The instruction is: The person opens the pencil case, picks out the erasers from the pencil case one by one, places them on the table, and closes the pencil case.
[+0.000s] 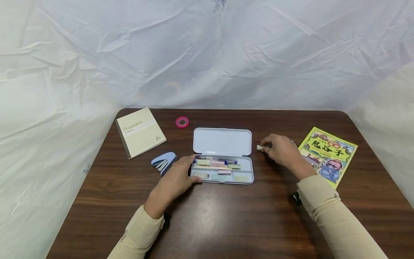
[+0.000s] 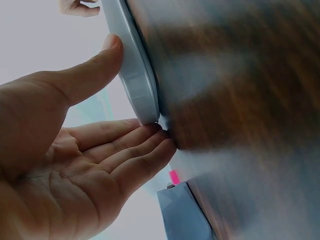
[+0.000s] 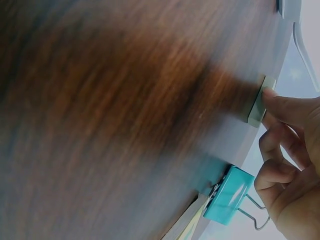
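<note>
A white pencil case (image 1: 222, 141) lies with its lid back on the table; pens and several small pastel erasers (image 1: 224, 172) sit in its compartments. At the case's left end rests my left hand (image 1: 178, 176), its fingers fairly straight along the end and the thumb on the front wall. Right of the case, my right hand (image 1: 282, 149) pinches a small pale green eraser (image 3: 261, 102) between thumb and fingers, just above or on the tabletop; I cannot tell which. Beside the left hand is a light blue stapler (image 1: 164, 161).
A cream notebook (image 1: 141, 132) lies at the back left, near a pink tape roll (image 1: 182, 122). A yellow picture-covered book (image 1: 328, 154) is at the right, partly behind the right forearm. A teal binder clip (image 3: 230, 195) stands near the right hand. White cloth (image 1: 207, 64) hangs behind the table.
</note>
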A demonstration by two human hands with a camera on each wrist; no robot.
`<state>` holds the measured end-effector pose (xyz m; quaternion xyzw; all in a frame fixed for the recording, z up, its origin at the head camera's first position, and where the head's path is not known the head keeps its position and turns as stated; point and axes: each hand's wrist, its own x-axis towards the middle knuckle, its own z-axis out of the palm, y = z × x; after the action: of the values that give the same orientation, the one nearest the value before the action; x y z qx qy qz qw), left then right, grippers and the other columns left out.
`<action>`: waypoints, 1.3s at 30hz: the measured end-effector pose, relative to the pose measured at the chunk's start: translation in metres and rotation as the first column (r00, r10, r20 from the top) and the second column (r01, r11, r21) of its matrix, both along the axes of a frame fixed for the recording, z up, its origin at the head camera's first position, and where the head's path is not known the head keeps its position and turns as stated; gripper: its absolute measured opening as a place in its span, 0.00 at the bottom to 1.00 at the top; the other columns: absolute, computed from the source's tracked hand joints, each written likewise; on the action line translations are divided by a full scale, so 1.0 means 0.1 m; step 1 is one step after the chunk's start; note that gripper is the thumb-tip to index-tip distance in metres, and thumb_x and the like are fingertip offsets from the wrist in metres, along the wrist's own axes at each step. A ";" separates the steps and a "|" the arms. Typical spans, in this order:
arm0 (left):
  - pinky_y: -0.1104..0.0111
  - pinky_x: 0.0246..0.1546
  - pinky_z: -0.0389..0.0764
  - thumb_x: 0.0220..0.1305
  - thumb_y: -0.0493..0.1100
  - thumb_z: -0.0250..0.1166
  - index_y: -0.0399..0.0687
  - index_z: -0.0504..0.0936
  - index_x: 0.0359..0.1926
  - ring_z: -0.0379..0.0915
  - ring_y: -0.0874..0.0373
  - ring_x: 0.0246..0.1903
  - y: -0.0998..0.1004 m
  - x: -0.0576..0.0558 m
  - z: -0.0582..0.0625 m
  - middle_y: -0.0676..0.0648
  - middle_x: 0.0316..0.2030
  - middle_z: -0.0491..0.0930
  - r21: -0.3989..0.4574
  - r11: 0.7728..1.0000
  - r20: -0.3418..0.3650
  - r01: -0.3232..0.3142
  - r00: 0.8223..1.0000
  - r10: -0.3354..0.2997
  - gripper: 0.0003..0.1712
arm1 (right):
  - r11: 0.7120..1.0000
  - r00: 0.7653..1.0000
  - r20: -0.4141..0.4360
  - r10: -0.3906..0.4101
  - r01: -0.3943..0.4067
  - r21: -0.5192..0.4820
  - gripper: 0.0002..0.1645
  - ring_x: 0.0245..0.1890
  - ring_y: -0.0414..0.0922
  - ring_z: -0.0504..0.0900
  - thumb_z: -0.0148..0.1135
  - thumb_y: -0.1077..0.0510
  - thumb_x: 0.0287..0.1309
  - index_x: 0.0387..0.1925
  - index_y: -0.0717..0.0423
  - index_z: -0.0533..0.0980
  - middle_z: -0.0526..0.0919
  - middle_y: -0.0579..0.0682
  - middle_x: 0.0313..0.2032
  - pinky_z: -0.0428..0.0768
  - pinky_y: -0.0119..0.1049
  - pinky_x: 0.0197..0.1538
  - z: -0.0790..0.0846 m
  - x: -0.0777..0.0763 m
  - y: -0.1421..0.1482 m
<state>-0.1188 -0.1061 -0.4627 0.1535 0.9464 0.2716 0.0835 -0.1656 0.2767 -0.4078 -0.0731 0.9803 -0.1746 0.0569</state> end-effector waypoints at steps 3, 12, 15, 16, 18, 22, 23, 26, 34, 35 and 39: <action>0.46 0.81 0.79 0.67 0.53 0.86 0.37 0.72 0.85 0.77 0.40 0.79 0.00 0.00 0.01 0.34 0.79 0.79 0.003 1.000 0.005 -0.004 1.000 0.004 0.54 | 1.000 1.000 0.002 -0.002 0.002 0.001 0.11 0.41 0.54 0.88 0.72 0.58 0.79 0.54 0.57 0.92 0.92 0.61 0.56 0.86 0.63 0.48 -0.01 0.00 0.00; 0.46 0.80 0.80 0.68 0.52 0.86 0.35 0.71 0.85 0.78 0.39 0.78 0.00 0.01 0.02 0.33 0.78 0.79 -0.014 1.000 -0.001 -0.003 1.000 0.003 0.54 | 1.000 1.000 0.004 -0.005 0.005 -0.008 0.12 0.39 0.53 0.87 0.73 0.56 0.78 0.56 0.58 0.92 0.92 0.62 0.56 0.85 0.59 0.45 -0.01 0.01 0.02; 0.47 0.81 0.79 0.68 0.53 0.86 0.36 0.71 0.85 0.77 0.40 0.79 0.00 0.00 0.01 0.34 0.79 0.78 -0.016 1.000 0.008 -0.005 1.000 0.005 0.55 | 1.000 1.000 0.008 -0.004 0.005 -0.015 0.14 0.43 0.56 0.89 0.72 0.55 0.79 0.57 0.58 0.91 0.91 0.63 0.59 0.86 0.62 0.48 0.01 0.02 0.01; 0.47 0.81 0.79 0.68 0.53 0.86 0.36 0.71 0.85 0.77 0.40 0.79 0.00 0.00 0.01 0.34 0.79 0.78 -0.018 1.000 0.009 -0.003 1.000 0.003 0.55 | 1.000 1.000 0.007 -0.004 0.004 -0.021 0.15 0.46 0.58 0.90 0.72 0.55 0.79 0.58 0.58 0.91 0.91 0.63 0.60 0.87 0.63 0.50 0.02 0.03 0.01; 0.47 0.81 0.79 0.68 0.53 0.85 0.37 0.70 0.86 0.77 0.41 0.79 0.00 -0.01 0.00 0.34 0.79 0.78 -0.019 1.000 0.012 -0.002 1.000 0.002 0.55 | 0.999 1.000 -0.003 -0.001 0.001 -0.038 0.16 0.51 0.61 0.91 0.72 0.54 0.80 0.60 0.59 0.91 0.91 0.63 0.61 0.87 0.66 0.55 0.03 0.05 -0.01; 0.47 0.81 0.79 0.68 0.54 0.85 0.37 0.70 0.86 0.77 0.40 0.79 0.00 -0.01 -0.02 0.34 0.79 0.78 -0.014 1.000 0.011 0.001 1.000 -0.001 0.55 | 0.995 0.999 -0.053 0.010 -0.015 -0.095 0.16 0.53 0.61 0.91 0.71 0.55 0.80 0.60 0.56 0.91 0.92 0.61 0.59 0.89 0.64 0.55 0.06 0.16 -0.07; 0.48 0.81 0.79 0.68 0.54 0.85 0.38 0.70 0.86 0.77 0.41 0.79 0.00 -0.01 -0.02 0.35 0.80 0.78 -0.016 1.000 0.014 -0.001 1.000 0.002 0.55 | 0.994 0.997 -0.073 0.013 -0.021 -0.107 0.15 0.50 0.59 0.92 0.72 0.55 0.80 0.59 0.55 0.92 0.93 0.60 0.58 0.89 0.60 0.51 0.07 0.19 -0.09; 0.48 0.82 0.78 0.69 0.55 0.85 0.39 0.70 0.87 0.76 0.42 0.80 0.00 -0.01 -0.01 0.35 0.80 0.78 -0.020 1.000 0.024 0.000 1.000 0.001 0.55 | 0.992 0.991 -0.132 0.020 -0.037 -0.122 0.12 0.40 0.53 0.91 0.74 0.55 0.78 0.56 0.51 0.94 0.95 0.57 0.55 0.85 0.49 0.37 0.09 0.30 -0.17; 0.49 0.82 0.78 0.70 0.55 0.84 0.39 0.70 0.87 0.75 0.42 0.81 -0.01 -0.01 -0.01 0.35 0.81 0.77 -0.023 1.000 0.029 0.005 1.000 -0.005 0.54 | 0.992 0.984 -0.171 0.052 -0.070 -0.105 0.11 0.41 0.51 0.93 0.80 0.53 0.72 0.52 0.47 0.96 0.97 0.52 0.51 0.85 0.46 0.35 0.08 0.46 -0.47; 0.49 0.82 0.78 0.70 0.55 0.84 0.39 0.69 0.87 0.75 0.42 0.81 -0.01 -0.02 -0.02 0.35 0.81 0.77 -0.025 1.000 0.033 0.003 0.999 -0.002 0.54 | 0.992 0.984 -0.165 0.060 -0.078 -0.100 0.10 0.41 0.50 0.93 0.80 0.53 0.72 0.52 0.46 0.96 0.97 0.51 0.50 0.83 0.44 0.34 0.07 0.47 -0.50; 0.49 0.82 0.78 0.70 0.56 0.84 0.40 0.70 0.87 0.75 0.42 0.81 -0.01 -0.03 -0.03 0.35 0.81 0.77 -0.023 1.000 0.037 0.002 0.999 -0.001 0.54 | 0.989 0.987 -0.128 0.093 -0.106 -0.099 0.09 0.37 0.45 0.89 0.81 0.52 0.71 0.50 0.44 0.96 0.97 0.49 0.50 0.78 0.39 0.30 0.03 0.49 -0.60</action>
<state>-0.1213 -0.1071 -0.4661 0.1482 0.9476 0.2635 0.1028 -0.1163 0.2170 -0.4050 -0.1358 0.9664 -0.2183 0.0009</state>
